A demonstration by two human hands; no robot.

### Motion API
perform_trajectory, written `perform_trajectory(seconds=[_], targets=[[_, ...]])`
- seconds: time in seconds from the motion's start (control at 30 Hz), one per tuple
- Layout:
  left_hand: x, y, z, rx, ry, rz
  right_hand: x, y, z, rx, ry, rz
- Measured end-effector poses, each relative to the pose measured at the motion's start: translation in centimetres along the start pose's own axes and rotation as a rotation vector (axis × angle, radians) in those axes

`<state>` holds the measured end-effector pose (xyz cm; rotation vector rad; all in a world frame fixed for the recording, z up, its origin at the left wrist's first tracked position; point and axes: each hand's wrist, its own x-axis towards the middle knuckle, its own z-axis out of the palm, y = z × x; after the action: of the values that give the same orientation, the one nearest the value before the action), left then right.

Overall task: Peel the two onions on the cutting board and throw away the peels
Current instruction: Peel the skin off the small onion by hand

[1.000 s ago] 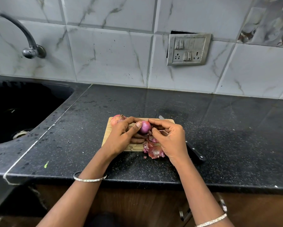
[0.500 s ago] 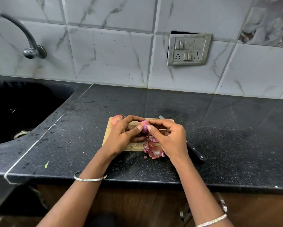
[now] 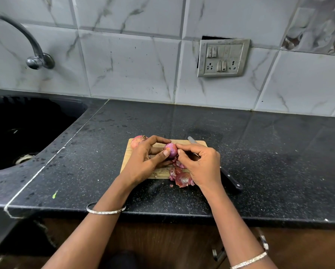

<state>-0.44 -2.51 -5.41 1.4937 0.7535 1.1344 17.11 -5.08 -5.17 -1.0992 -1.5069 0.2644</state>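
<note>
Lowered slightly against the onion (image 3: 171, 149), right hand (image 3: 199, 166) pinching its skin; left hand (image 3: 143, 162) gripping it above the cutting board (image 3: 127, 159); peels (image 3: 183, 180) toward the counter's (image 3: 259, 152) front edge.

You get soft, even, rather cool light with the cutting board (image 3: 161, 174) sharp at centre — faint shadows fall just on your side of it, a dull sheen lies on the countertop (image 3: 182, 121) behind it, the sink (image 3: 27, 123) far left goes black — and straight lines bow toward the frame's edges.
</note>
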Motion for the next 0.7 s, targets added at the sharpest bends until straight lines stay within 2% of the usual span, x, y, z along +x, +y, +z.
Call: perform_trajectory(seconds=[0.27, 0.47, 0.7], targets=[[0.00, -0.14, -0.02, 0.054, 0.006, 0.017, 0.11, -0.07, -0.02, -0.015, 0.016, 0.045], [-0.11, 0.09, 0.02, 0.086, 0.019, 0.047, -0.03, -0.15, 0.11, 0.086, -0.067, 0.060], [-0.17, 0.18, 0.06, 0.094, 0.017, 0.054, 0.01, 0.34, -0.02, 0.047, -0.047, 0.040]])
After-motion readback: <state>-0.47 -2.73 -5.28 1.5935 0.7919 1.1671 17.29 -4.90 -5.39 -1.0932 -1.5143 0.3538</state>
